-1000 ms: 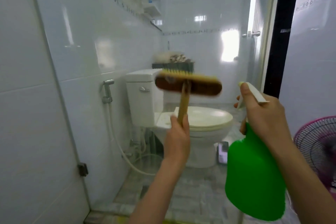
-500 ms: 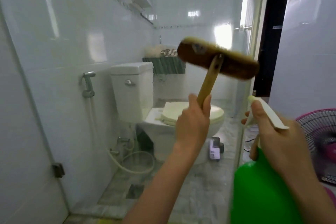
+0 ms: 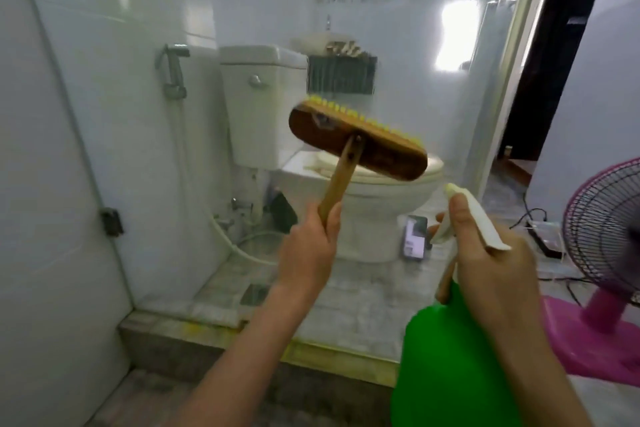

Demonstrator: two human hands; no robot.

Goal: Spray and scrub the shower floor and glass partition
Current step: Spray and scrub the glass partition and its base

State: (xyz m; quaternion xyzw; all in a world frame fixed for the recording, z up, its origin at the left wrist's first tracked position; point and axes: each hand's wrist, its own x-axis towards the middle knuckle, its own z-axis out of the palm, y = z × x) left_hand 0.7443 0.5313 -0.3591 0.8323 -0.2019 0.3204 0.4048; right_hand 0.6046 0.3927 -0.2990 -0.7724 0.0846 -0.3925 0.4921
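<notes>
Gripping the wooden handle near its lower end, the left hand (image 3: 308,253) held the scrub brush (image 3: 358,144) up at mid-height in front of the glass partition (image 3: 415,55). Fingers were curled round the handle and the thumb lay along it. The left forearm rose from the bottom edge, slanting up and right. The brush head was tilted, left end higher, with its yellow bristles facing away towards the glass. Contact with the pane could not be confirmed.

The right hand (image 3: 491,274) was wrapped round the neck of the green spray bottle (image 3: 453,364), back of the hand to the camera. One digit lay along the top of the white spray head (image 3: 485,229), and a fingertip showed at the trigger below. The nozzle pointed up and left, towards the glass. The bottle hung low, right of the brush and apart from it.

Seen through the partition: toilet (image 3: 367,208), bidet sprayer (image 3: 173,73), and a phone (image 3: 414,237) standing on the marbled shower floor (image 3: 346,308). A pink fan (image 3: 602,232) stood at far right.
</notes>
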